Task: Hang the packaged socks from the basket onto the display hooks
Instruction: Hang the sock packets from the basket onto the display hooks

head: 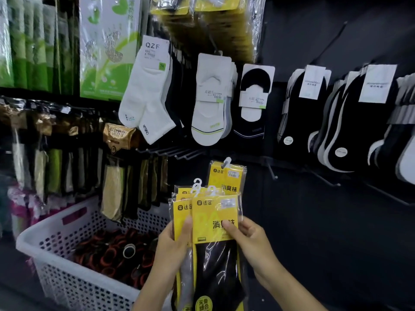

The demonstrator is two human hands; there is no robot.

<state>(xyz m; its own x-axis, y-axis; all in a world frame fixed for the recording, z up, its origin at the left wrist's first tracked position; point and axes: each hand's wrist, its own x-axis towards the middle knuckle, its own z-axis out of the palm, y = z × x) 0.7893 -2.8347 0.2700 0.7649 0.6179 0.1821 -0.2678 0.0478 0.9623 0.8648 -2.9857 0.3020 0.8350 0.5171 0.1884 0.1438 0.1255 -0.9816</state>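
Observation:
My left hand [173, 245] grips a fanned stack of yellow sock packs [183, 212] with white plastic hangers, thumb across their fronts. My right hand [246, 239] pinches the front pack [213, 221], yellow card above a black sock, thumb on its face. Behind them one more yellow pack [226, 176] hangs on the dark wall by its white hanger. The white perforated basket [56, 230] stands at lower left, holding dark socks with red-orange bands. Bare black display hooks [272, 173] jut from the wall to the right of the packs.
White and black socks on cards [211, 99] hang in rows above. Gold and green packs [116, 176] hang at left over the basket. Green boxes [107, 46] fill the upper left. More empty black hooks [170, 152] sit just above the hanging yellow pack.

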